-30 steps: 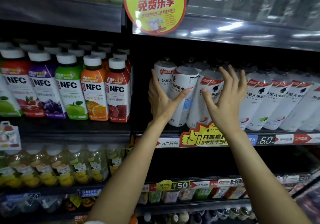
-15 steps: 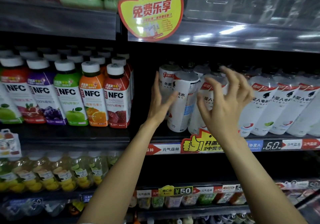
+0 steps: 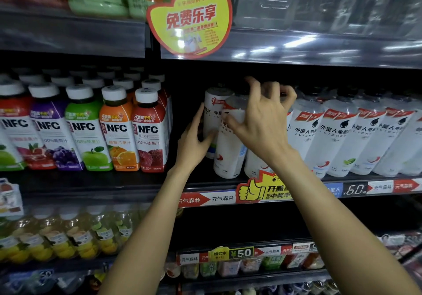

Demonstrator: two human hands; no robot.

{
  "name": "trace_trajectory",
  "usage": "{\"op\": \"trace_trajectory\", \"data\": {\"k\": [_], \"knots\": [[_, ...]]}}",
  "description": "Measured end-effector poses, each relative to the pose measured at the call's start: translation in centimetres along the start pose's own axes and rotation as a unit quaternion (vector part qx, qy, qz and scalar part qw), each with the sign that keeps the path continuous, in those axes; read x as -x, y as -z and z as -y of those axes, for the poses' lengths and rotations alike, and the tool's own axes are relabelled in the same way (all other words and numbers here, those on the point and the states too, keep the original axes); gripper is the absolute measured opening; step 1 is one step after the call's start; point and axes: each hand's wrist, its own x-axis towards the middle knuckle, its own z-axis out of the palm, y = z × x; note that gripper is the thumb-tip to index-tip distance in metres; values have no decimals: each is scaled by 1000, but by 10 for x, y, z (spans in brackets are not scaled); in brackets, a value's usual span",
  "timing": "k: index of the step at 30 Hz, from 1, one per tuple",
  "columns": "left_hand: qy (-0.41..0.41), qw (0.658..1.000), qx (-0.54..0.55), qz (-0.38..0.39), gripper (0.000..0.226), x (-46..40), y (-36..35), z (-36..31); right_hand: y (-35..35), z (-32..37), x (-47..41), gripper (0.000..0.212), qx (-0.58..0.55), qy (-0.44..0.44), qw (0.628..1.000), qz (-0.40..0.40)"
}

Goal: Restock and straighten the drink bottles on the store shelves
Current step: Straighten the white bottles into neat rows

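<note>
Because the store shelves (image 3: 228,181) hold each drink in its own lane with labels facing out, the job at this spot reads as squaring up the left end of the white electrolyte bottles (image 3: 338,134), whose row runs off to the right in tidy, slightly leaning ranks. To their left, on the neighbouring bay, the NFC juice bottles (image 3: 116,130) stand upright and shoulder to shoulder, labels forward, and look to need nothing. Above the work area hangs a yellow promo tag (image 3: 189,22), and a thumbs-up tag (image 3: 260,188) clips to the price rail just below the hands.

Two bottles at the row's left end are the ones in hand. A front bottle (image 3: 228,148) leans and shows its label turned partly sideways, which is likely why it is being handled. Behind and to its left stands a rear bottle (image 3: 217,105), touching it.

Steadying that pair, the left hand (image 3: 194,143) lies with straight fingers against the rear bottle's side and its thumb toward the front one. Reaching over their tops, the right hand (image 3: 262,123) has its fingers curled into the dark around the caps; whether it actually pinches a cap is hard to tell. Both hands sit close together yet apart.
</note>
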Motion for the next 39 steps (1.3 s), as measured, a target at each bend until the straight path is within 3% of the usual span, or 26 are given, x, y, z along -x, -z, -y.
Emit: {"op": "trace_trajectory", "data": {"k": [7, 13, 16, 19, 23, 30, 39], "knots": [[61, 998, 9, 3, 46, 21, -7, -26, 9, -21, -6, 81, -41, 72, 992, 100], [72, 995, 52, 44, 56, 43, -20, -38, 20, -33, 10, 86, -37, 94, 989, 111], [95, 989, 91, 69, 64, 52, -19, -44, 24, -46, 31, 72, -57, 57, 994, 76], [62, 991, 77, 94, 81, 61, -26, -56, 22, -58, 57, 67, -83, -19, 995, 49], [50, 997, 13, 63, 101, 63, -37, -58, 16, -64, 72, 72, -104, -68, 990, 65], [66, 997, -29, 23, 88, 62, -33, -60, 16, -67, 69, 73, -130, -73, 987, 57], [136, 971, -151, -128, 93, 66, -50, -71, 18, -72, 65, 68, -109, -56, 991, 55]]}}
